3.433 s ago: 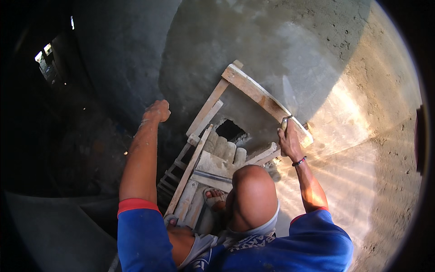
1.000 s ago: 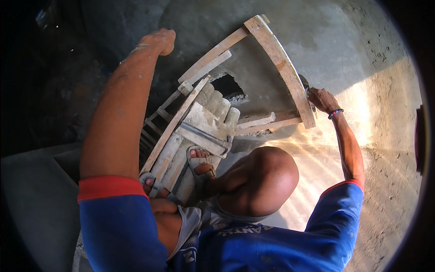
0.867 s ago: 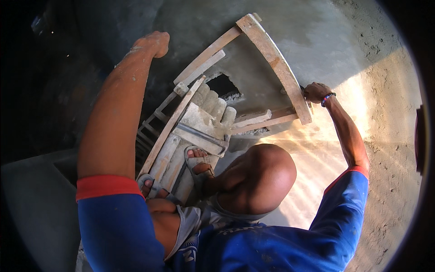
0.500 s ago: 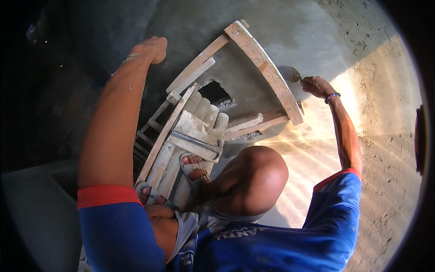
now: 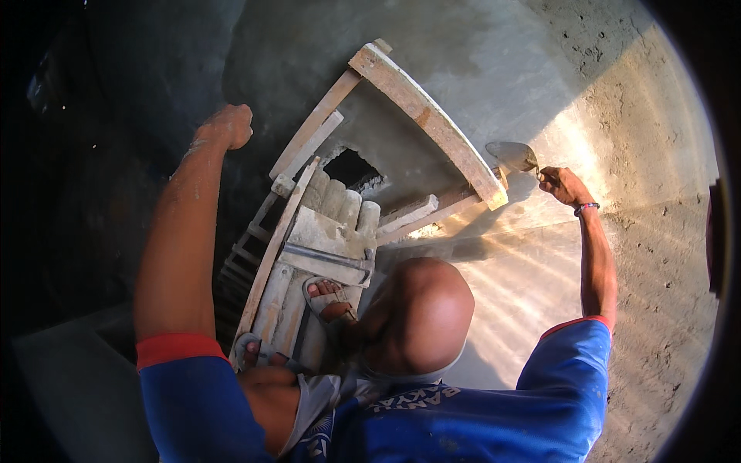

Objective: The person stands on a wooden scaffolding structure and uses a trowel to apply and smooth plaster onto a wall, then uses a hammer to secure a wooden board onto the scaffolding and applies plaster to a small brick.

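My left hand (image 5: 230, 126) is closed at the upper left, held over the darker grey plastered surface (image 5: 170, 69); what its fingers hold, if anything, is hidden. At the right, my right hand (image 5: 563, 186), with a beaded bracelet at the wrist, grips the handle of a metal trowel (image 5: 509, 152). The trowel's rounded blade points left, just beside the curved wooden board (image 5: 424, 116) that forms the outer piece of a rough timber frame. Whether the blade touches the plaster is hard to tell. A jagged dark opening (image 5: 349, 167) shows inside that frame.
My sandalled feet stand on planks (image 5: 274, 309) and round poles (image 5: 351, 212) below the frame. A wooden rail (image 5: 274, 251) and ladder-like slats run along their left. Sunlit, rough plaster (image 5: 648, 301) covers the right side; the left side is dark. My bent knee is at lower centre.
The view has shifted a little. My right hand has moved rightward away from the curved board, so more of the trowel blade shows. My closed left hand has come lower.
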`<state>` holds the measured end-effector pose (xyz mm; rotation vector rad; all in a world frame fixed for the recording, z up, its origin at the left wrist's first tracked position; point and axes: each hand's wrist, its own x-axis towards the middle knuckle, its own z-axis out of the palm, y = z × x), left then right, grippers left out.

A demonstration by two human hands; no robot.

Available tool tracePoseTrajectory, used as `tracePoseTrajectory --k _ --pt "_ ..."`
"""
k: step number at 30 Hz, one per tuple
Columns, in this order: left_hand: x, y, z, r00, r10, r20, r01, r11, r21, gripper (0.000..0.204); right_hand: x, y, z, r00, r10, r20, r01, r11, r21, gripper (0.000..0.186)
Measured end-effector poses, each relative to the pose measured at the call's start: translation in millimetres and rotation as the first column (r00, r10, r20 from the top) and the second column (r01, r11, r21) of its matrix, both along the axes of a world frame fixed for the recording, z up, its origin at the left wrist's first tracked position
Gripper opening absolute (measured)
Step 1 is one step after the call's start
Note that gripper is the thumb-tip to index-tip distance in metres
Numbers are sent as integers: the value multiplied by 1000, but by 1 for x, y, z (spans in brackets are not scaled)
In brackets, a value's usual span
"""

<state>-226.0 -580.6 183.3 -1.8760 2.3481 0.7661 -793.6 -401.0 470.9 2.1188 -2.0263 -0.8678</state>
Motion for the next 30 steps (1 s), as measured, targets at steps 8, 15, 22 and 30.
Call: tracePoseTrajectory --k 8,15,22,30 --pt "-1 -2 -13 1000 18 6 -18 1000 19 29 -14 65 -37 845 -100 525 353 842 -409 34" --pt "-12 -15 -22 1000 -21 -8 22 998 56 26 22 125 -132 545 -217 810 697 654 -294 26" --pt "-44 -15 -22 993 -113 -11 114 991 74 28 84 43 -236 620 3 785 632 590 -502 31" --pt "-39 -13 -26 994 -107 33 104 991 87 29 94 31 -287 738 -50 673 564 593 -575 29"
